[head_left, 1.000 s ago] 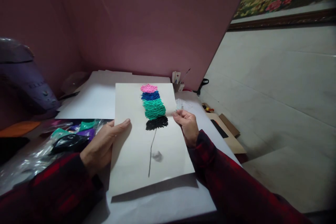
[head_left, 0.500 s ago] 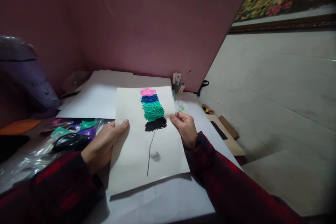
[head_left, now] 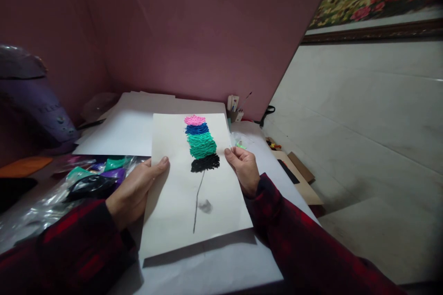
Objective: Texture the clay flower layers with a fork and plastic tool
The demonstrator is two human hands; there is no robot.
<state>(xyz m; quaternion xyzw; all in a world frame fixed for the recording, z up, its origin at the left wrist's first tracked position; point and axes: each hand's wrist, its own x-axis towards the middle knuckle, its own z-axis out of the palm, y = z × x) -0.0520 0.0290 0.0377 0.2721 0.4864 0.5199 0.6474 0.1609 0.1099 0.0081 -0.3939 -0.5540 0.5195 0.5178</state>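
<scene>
A sheet of white paper [head_left: 173,212] is held up over the table, tilted towards me. Rough-textured bands of pink, blue, green and black material [head_left: 202,145] run down its upper part. Below them come a thin dark drawn line and a grey smudge. My left hand [head_left: 138,184] grips the left edge, thumb on the front, fingers hidden behind. On the right edge, my right hand [head_left: 244,168] pinches the sheet with its thumb in front. Both sleeves are red and black plaid.
White sheets [head_left: 117,129] lie at the back left. Clear bags with coloured packets [head_left: 93,184] sit by my left arm, near a purple bottle-like container [head_left: 38,106]. A holder with pens [head_left: 235,108] stands by the wall. Flat cardboard [head_left: 301,179] lies to the right of the white-covered table [head_left: 221,267].
The paper's lower edge has shifted very slightly, its lower right corner a little to the right. Both hands keep their hold.
</scene>
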